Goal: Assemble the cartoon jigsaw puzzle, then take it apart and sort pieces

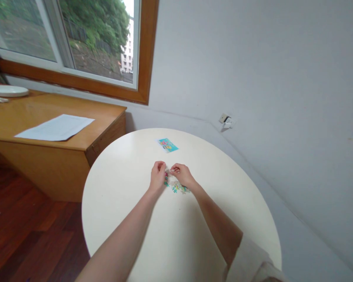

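Note:
A small heap of jigsaw puzzle pieces [175, 187] lies on the white round table [120, 172], some showing teal and yellow print, others pale. At the heap's left edge is my left hand [158, 175], its thumb and fingers pinched together; what sits between them is too small to make out. Opposite it, my right hand [182, 174] pinches what looks like a pale puzzle piece at its fingertips. Both hands are close together over the far side of the heap. Beyond them a teal picture card [168, 145] with pink and yellow figures lies flat.
To the left stands a wooden desk [55, 105] carrying a sheet of paper [55, 127] and a round white object [7, 91]. A window with a wooden frame [148, 51] is above it. The wall behind the table has a socket with a plug [227, 121].

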`<state>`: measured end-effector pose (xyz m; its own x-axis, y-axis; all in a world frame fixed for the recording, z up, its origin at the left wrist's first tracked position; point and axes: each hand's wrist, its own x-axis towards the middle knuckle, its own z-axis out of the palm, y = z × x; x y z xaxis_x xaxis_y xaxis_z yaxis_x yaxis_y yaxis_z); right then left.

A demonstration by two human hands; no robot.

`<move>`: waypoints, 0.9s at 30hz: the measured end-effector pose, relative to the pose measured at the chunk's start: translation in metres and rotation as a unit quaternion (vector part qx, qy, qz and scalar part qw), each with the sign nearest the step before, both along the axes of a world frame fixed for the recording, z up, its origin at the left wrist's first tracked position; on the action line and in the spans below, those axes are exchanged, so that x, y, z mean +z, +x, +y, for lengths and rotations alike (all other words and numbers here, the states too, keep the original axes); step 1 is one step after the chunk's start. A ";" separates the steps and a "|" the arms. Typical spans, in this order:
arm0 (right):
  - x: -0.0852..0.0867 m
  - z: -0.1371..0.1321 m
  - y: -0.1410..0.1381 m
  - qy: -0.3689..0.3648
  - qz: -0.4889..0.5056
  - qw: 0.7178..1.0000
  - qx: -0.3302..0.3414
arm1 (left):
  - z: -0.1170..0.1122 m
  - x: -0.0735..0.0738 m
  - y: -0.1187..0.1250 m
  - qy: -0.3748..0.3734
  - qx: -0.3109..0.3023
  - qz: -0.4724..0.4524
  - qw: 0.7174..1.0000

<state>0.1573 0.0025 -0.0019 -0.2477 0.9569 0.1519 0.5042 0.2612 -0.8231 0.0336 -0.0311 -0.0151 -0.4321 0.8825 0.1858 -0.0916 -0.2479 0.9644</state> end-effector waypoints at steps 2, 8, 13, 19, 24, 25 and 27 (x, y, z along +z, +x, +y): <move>-0.001 -0.004 0.003 -0.011 0.040 0.999 -0.010 | 0.000 -0.001 0.000 -0.008 0.001 0.024 1.000; 0.003 -0.013 0.020 -0.028 0.154 0.987 -0.046 | -0.006 -0.001 0.001 -0.018 -0.004 0.110 0.994; -0.003 -0.019 0.037 0.000 0.220 0.971 -0.099 | -0.015 0.005 0.005 -0.003 -0.047 0.185 0.982; -0.022 -0.021 0.049 0.037 0.263 0.952 -0.150 | -0.022 0.009 0.003 0.002 -0.100 0.229 0.968; -0.030 -0.018 0.045 0.036 0.319 0.937 -0.138 | -0.022 0.009 0.001 -0.012 -0.093 0.207 0.974; -0.030 -0.017 0.044 0.033 0.331 0.933 -0.135 | -0.022 0.009 0.000 -0.015 -0.088 0.198 0.976; -0.030 -0.017 0.043 0.028 0.345 0.929 -0.131 | -0.021 0.009 -0.001 -0.019 -0.074 0.173 0.982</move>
<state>0.2006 -0.0147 -0.0319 0.1668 0.9564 0.2395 -0.0864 0.2562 -0.9628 0.0325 -0.0520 -0.0059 -0.2148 0.9401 0.2647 0.2107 -0.2201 0.9525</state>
